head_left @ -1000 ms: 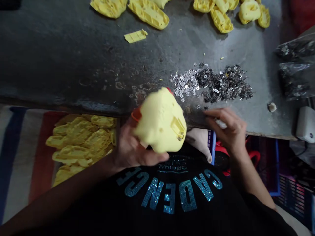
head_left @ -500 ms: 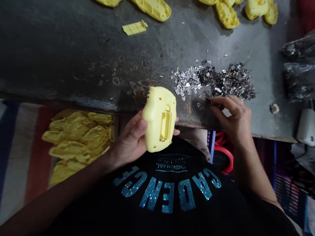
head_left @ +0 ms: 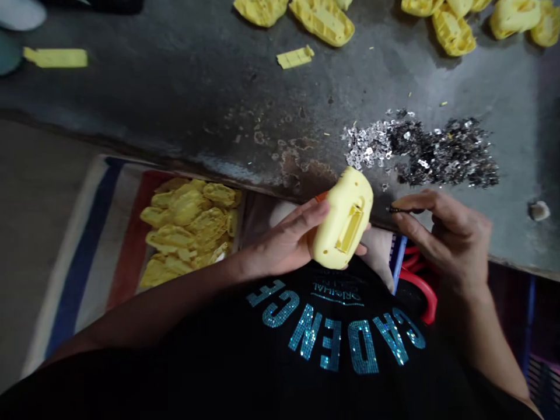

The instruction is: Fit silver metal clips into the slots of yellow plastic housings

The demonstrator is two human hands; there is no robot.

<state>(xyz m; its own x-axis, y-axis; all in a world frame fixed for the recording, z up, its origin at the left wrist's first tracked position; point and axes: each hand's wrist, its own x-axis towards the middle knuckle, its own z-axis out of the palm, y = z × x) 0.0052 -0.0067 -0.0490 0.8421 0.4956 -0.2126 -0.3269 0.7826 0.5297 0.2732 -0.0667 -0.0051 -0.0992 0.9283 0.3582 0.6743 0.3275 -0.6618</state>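
Observation:
My left hand [head_left: 297, 230] is closed around a yellow plastic casing [head_left: 335, 248], held tilted in front of my chest. The casing's open battery compartment faces up, with small round holes around it. Something orange shows at its far left side. Between the thumb and forefinger of my right hand [head_left: 450, 233] is a small, thin dark piece [head_left: 406, 210], its exact kind unclear. That hand is just above the table's near edge, to the right of the casing. Beyond it lies a heap of small metal contact plates [head_left: 455, 153], some silver and some darker.
Yellow casing halves [head_left: 324, 22] lie along the far side of the grey table [head_left: 196, 99]. Loose yellow covers [head_left: 295, 58] rest nearer. Below the edge at left, a box holds many yellow shells [head_left: 188, 221]. A whitish lump [head_left: 539, 210] sits at right.
My right hand has drawn back from the metal heap toward me, with the dark piece between its fingertips. My left hand still holds the casing, now tilted more. The view has shifted left.

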